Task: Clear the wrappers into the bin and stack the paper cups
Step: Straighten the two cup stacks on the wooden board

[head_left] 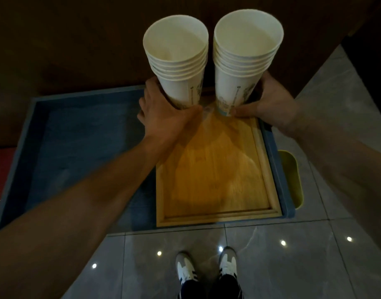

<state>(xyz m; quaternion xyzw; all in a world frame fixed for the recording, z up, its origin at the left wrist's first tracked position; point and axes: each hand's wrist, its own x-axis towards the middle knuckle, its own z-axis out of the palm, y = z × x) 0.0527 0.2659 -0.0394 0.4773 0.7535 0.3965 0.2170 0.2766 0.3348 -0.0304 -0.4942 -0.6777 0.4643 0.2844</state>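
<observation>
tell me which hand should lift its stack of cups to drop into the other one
Probably the left hand: it wraps well round the left stack, while the right hand only pinches the right stack near its base.

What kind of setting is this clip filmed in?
Probably an indoor room, perhaps a dim tea or break area, though that is uncertain. Clues: polished grey floor tiles reflecting ceiling spotlights, a wooden tray on a blue-topped table, and dark wood panelling behind.
</observation>
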